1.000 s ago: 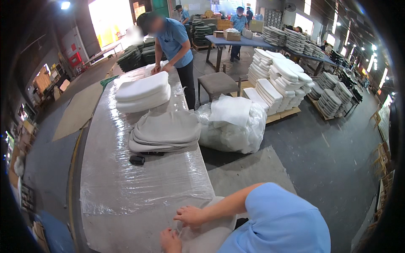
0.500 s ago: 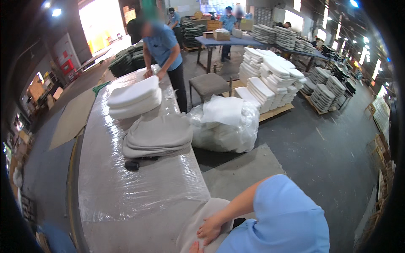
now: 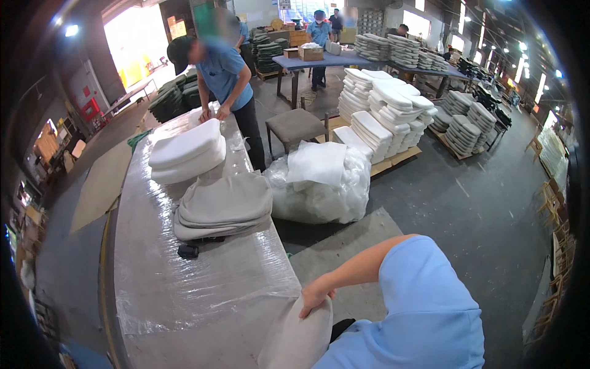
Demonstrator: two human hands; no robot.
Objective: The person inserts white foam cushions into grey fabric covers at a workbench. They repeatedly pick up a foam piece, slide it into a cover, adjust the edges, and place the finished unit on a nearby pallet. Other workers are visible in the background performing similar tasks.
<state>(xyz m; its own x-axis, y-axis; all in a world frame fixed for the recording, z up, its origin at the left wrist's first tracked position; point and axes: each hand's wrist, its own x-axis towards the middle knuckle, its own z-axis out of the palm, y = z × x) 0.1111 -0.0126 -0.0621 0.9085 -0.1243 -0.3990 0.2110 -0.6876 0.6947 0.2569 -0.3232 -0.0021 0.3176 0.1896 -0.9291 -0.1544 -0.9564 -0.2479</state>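
Note:
At the near right corner of the table, my right hand (image 3: 316, 296) grips the far edge of a light grey seat cushion (image 3: 295, 339), with the thumb side on top and fingers curled over the edge. The cushion's near end runs out of the picture. My left hand is out of sight. Farther up the table lies a pile of grey cushion covers (image 3: 224, 203), with a small black object (image 3: 188, 251) beside its near edge. Behind the pile, thick white foam pads (image 3: 187, 150) are stacked.
A plastic-wrapped table (image 3: 196, 295) runs away from me. Right of it stand a clear bag of white material (image 3: 326, 190), a grey stool (image 3: 295, 128) and stacked white pads (image 3: 393, 104) on a pallet. A co-worker (image 3: 224, 74) bends over the far end; others stand farther back.
My right hand has moved from lying on the cushion's top to its far edge, which it now grips. My left hand has gone out of view. The view has shifted slightly.

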